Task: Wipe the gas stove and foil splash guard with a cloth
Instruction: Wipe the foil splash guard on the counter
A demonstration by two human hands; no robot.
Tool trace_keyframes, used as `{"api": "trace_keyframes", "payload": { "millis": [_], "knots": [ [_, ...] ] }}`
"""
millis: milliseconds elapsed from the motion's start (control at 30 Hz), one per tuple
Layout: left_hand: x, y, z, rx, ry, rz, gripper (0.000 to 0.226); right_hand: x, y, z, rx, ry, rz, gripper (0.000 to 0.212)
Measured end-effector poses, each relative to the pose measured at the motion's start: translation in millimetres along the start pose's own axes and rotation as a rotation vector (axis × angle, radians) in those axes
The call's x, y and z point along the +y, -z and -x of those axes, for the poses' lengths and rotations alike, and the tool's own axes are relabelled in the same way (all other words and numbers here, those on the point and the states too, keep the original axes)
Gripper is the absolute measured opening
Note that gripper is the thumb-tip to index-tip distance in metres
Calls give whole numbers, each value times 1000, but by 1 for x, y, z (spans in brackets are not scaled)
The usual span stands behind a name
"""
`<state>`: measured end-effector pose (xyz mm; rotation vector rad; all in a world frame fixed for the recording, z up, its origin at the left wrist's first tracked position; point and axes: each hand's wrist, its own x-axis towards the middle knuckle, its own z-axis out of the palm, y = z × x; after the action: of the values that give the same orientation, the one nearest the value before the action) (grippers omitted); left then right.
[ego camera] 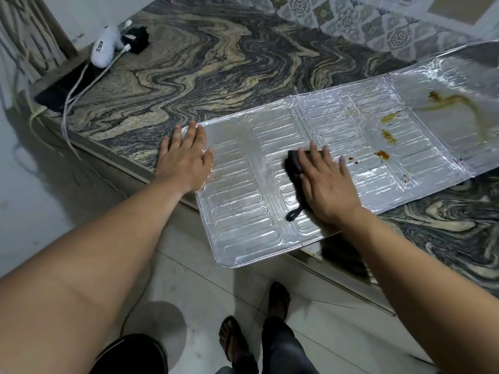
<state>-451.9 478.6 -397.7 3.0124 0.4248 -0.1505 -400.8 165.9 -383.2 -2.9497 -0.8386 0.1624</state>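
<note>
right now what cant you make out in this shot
Head view only:
- Cloth: mostly hidden under the right hand.
- Foil splash guard: far panel cut off by the right edge and blurred.
- White device: print too small to read.
- Gas stove: not in frame.

Only one marking is seen: dark lettering printed along the side of a white device lying at the far left corner of the marbled counter. The characters are too small and tilted to be read with certainty.
</note>
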Motion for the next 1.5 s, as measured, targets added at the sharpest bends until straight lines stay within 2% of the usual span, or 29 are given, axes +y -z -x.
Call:
{"api": "trace_keyframes", "payload": {
  "millis": [267, 567, 733, 967, 1167, 1300, 1400, 1500],
  "knots": [
    [3, 0, -1, 19, 13, -8, 67, 16, -4, 29, 64, -356, -19, 60],
    [8, 1, 0, 26, 12, -1, 67, -6, -12, 50, 83, -418, -3, 63],
    [10, 3, 3, 29, 14, 14, 68, -37, -15, 56, 112, -319, -29, 63],
    [7, 3, 3, 17, 35, 22, 69, -101, -21, 68, 70, -30, -50, 63],
    [8, 4, 1, 12, 26, 21, 69, -97, -22, 72, 39, 226, -35, 61],
    [17, 13, 6, 62, 16, -234, 69, -86, -22, 70, 27, 308, -28, 59],
    [36, 21, 12, 131, -81, -467, 68, -85, -20, 72, 6, 328, -27, 59],
    [59, 28, 6, 142, -123, -469, 72, -84, -17, 70, -8, 354, -29, 60]
  ]
}}
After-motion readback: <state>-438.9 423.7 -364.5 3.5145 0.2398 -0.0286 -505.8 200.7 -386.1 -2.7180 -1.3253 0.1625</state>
